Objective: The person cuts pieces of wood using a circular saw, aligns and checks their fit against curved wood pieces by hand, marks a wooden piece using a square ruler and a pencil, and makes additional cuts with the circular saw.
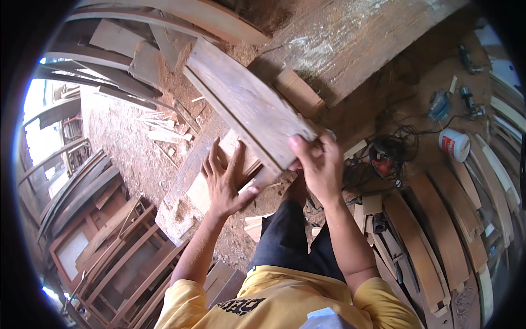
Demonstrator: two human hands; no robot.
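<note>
My right hand (319, 167) is closed around the near end of a wide wooden plank (246, 101), thumb on top. The plank slants away to the far left, and a dark gap or groove runs along its left edge. My left hand (223, 181) is open, its fingers spread, beside the plank's near left edge. Below that hand is a paler piece of wood (200, 192) on a worn bench board (178, 216). Whether the left fingertips touch the wood under the plank I cannot tell.
A large dusty tabletop (350, 44) lies at the far right, with a wood block (298, 90) at its edge. Cords, a red-and-black power tool (383, 159) and a white tub (455, 144) sit on the right. Curved boards (438, 225) and wooden frames (118, 263) flank me.
</note>
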